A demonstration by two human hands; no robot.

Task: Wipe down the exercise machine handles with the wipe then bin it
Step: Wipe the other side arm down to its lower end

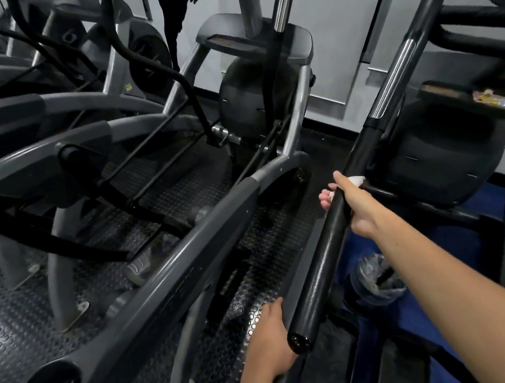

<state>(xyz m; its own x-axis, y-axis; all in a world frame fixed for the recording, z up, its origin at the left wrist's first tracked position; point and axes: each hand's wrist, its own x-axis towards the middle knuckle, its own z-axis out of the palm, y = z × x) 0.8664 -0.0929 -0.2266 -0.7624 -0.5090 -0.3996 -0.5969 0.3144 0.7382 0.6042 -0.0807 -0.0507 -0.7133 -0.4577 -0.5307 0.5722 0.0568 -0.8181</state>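
Nearest to us, our left hand (270, 338) reaches in beside the black end cap of the handle (327, 245), its fingers curled round the underside of the bar near the tip; how firmly that grip closes we cannot tell, since the fingertips sit behind the bar. Farther up the same black handle, our right hand (355, 207) wraps the bar with the white wipe (354, 180) pressed beneath the palm, thumb lying along the top and fingertips showing round the far side. That grip is clenched on wipe and handle together. Only small white edges of the wipe peek out by the thumb and the fingers. Below our right forearm stands a bin (377, 277) lined with a crinkled plastic bag, on blue flooring. To the left, grey machine arms (168, 255) cross over studded black rubber floor (17, 331).
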